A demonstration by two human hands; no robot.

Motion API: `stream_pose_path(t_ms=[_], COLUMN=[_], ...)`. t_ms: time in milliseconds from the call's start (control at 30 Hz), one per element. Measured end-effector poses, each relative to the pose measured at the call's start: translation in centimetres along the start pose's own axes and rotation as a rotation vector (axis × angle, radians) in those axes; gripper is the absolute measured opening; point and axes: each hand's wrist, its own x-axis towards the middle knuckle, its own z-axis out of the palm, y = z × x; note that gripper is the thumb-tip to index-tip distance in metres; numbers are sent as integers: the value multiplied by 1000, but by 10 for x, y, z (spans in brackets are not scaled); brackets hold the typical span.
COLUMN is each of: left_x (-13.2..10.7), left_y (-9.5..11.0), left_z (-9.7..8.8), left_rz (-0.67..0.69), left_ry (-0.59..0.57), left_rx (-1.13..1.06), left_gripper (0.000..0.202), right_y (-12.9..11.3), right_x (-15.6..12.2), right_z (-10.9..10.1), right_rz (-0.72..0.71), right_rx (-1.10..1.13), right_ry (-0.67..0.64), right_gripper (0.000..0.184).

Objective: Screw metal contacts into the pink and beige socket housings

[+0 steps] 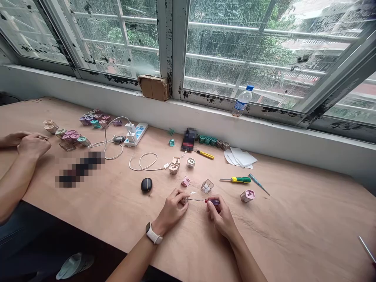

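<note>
Two bare hands at work over a wooden bench (296,219), seen from above. At the lower centre of the frame, the left hand (172,206), with a pale-strapped watch (153,234) at its wrist, pinches a small part (185,200) between thumb and fingers; the part is largely hidden by the fingertips and its exact form cannot be made out. Just to its right, the right hand (222,215) grips a red-collared screwdriver (206,201) by the handle, the shaft lying nearly level and pointing left, its tip at the small part. Immediately above the hands lie a small white strip (192,192), a pink piece (185,181) and a clear angular case (207,186), each apart from the others. To the right of these, a green-and-yellow screwdriver (241,179) and a slim blue tool (259,184) lie above a pink-topped hexagonal block (247,195). To the left of centre rests a rounded black case (146,185). Farther up the bench, a yellow cutter (205,154) lies left of loose white papers (241,157), below a row of green and brown blocks (213,141). At the left edge, another person's hands (33,144) rest together near a cluster of coloured blocks (71,136); a white power strip (141,134) stands between this cluster and the frame's centre.
</note>
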Motion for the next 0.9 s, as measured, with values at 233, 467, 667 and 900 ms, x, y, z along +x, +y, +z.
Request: stream_pose_path(t_ms=[233,467,667,900], left_x=[0,0,0,0], left_y=[1,1,-1,-2], left_z=[0,-1,0,0], left_rz=[-3,-11,-13,-10], left_ry=[7,11,8,7], left_rx=[-1,5,2,7], left_gripper=[23,24,24,23], right_y=[0,-1,-2,-4], right_x=[2,1,2,4], right_z=[0,1,-2,0], right_rz=[16,-3,35,61], right_rx=[-93,-8,-101,-112], right_ry=[60,2,74,91], right_gripper=[38,34,40,46])
